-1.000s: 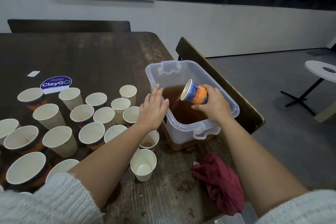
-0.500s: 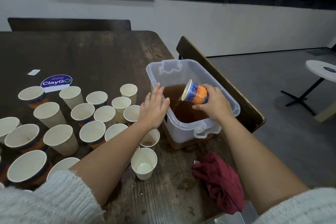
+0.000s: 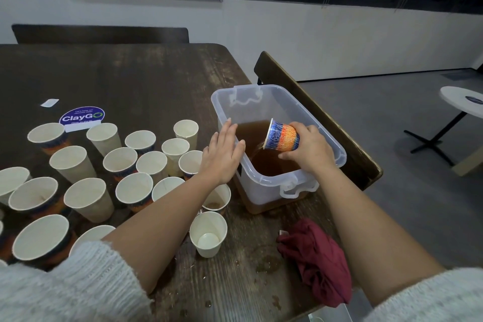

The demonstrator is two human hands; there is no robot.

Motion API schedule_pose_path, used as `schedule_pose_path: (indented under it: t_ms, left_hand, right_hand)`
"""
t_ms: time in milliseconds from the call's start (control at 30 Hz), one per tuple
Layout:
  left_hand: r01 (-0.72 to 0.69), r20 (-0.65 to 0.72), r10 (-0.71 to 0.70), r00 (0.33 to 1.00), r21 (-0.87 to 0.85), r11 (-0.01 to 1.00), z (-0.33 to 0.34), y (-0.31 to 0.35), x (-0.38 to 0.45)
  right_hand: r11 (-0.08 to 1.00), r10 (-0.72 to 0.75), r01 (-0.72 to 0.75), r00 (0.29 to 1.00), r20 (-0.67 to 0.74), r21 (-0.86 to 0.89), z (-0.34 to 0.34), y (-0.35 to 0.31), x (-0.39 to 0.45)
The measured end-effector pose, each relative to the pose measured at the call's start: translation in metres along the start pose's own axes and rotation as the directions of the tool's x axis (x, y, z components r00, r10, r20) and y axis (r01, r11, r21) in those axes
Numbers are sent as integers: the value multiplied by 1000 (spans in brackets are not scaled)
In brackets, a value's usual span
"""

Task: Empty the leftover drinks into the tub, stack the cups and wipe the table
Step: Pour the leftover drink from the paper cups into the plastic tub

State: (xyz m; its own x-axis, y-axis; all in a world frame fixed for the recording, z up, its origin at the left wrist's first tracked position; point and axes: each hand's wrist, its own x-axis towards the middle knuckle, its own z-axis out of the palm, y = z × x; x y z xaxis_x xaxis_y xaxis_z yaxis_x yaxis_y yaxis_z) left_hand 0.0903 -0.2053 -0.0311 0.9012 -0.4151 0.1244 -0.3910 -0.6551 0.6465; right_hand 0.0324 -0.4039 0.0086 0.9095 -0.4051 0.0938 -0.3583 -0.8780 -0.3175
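Several cups sit partly hidden behind the left forearm.

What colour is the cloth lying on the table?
Dark red cloth, crumpled near the table edge; head view.

On the wooden table, the cluster of paper cups stands left of the plastic tub at the right edge, a sticker lies behind the cups, a crumpled cloth before the tub, and a chair right of it.
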Motion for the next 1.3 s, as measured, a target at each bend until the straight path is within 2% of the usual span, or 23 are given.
schedule_pose_path:
  t_ms: [233,533,667,900,967,1000,1067,1100,1167,1233,1300]
  left_hand:
    - [-6,5,6,1000,15,1000,1,-1,1]
    - [-10,7,9,1000,19,1000,-1,0,1]
    - [-7,22,6,1000,46,999,-2,0,1]
    - [-12,197,-14,980,132,991,-22,-1,8]
    - [-26,187,8,982,92,995,-35,-2,10]
    - [-34,163,31,986,13,999,-45,-2,7]
    - [-61,90,88,992,-264,963,-67,-1,2]
    - [-76,45,101,994,-394,916,-80,1,-3]
    - [-45,-17,43,999,-581,813,-112,4,-13]
    - [-67,-128,-25,992,-669,740,-148,-7,-24]
    - [-135,-251,-45,967,-655,743,-181,-23,-41]
  right_hand:
    - [996,4,-6,1000,-23,-93,0,-2,-1]
    - [975,-67,46,994,-88,-217,-1,-6,-4]
    - [979,-50,31,995,-91,-199,1,-6,-4]
    - [997,24,-17,995,-94,73,2,-13,-7]
    - [968,16,7,996,-91,250,2,-30,-8]
    - [931,-6,38,996,-89,362,0,-42,-10]
    - [828,-72,108,994,-87,550,-4,-71,-14]
    - [764,-114,136,991,-76,631,-7,-87,-18]
    - [616,-213,167,976,-41,770,-12,-123,-27]
    - [523,-340,181,940,9,833,-14,-167,-38]
    - [501,-453,188,889,71,845,-12,-209,-50]
